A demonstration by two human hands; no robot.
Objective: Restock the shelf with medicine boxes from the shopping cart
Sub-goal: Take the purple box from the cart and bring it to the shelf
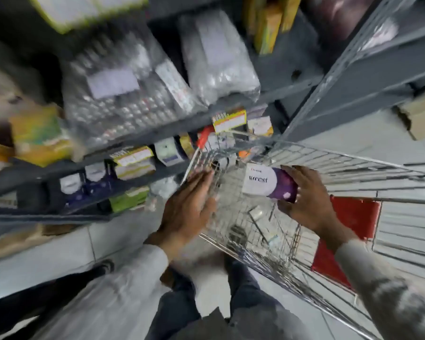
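Right hand [309, 202] grips one medicine box [270, 182]; left hand [189, 207] empty.

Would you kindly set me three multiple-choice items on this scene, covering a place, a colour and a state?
1. Where is the box held?
A. above the cart
B. on the floor
C. on the top shelf

2. What colours is the box?
A. green and yellow
B. white and purple
C. red and black

3. What is the left hand doing?
A. gripping a box
B. open, holding nothing
C. making a fist

Answers: 1 A, the right hand holds it over the cart; 2 B, its face shows both; 3 B, its fingers are spread.
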